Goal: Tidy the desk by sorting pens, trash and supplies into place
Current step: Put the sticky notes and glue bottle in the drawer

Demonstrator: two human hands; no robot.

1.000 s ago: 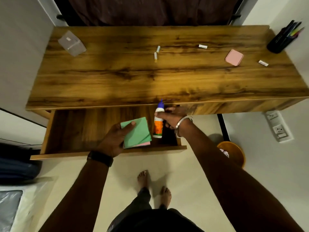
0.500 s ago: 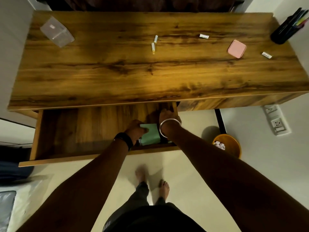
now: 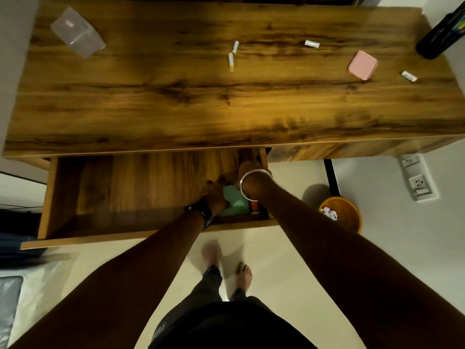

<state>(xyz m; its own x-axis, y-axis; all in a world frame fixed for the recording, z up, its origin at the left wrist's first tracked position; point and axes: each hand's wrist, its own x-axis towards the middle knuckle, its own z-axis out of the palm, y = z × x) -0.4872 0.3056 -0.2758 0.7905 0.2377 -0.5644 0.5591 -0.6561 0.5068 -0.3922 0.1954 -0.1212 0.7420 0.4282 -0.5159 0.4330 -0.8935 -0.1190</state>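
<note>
The drawer (image 3: 141, 238) under the wooden desk (image 3: 226, 109) stands pulled out. In its right front corner lies a green note pad (image 3: 235, 205), with my left hand (image 3: 214, 195) curled on its left edge. The orange end of a glue bottle (image 3: 254, 207) shows beside the pad, under my right wrist. My right hand (image 3: 249, 171) reaches deeper into the drawer's right side, and its fingers are hidden in shadow. On the desk lie two small yellow-tipped sticks (image 3: 232, 55), two white erasers (image 3: 312, 44) (image 3: 409, 76) and a pink pad (image 3: 362, 64).
A black pen holder (image 3: 437, 39) stands at the desk's far right corner. A clear plastic box (image 3: 76, 32) lies at the far left. An orange bin (image 3: 344, 217) holding crumpled paper sits on the floor to the right, below a wall socket (image 3: 417, 183).
Both hands went down into the drawer's right corner with the green pad and the glue bottle. The bottle, upright a second ago, now lies low beside the pad.
</note>
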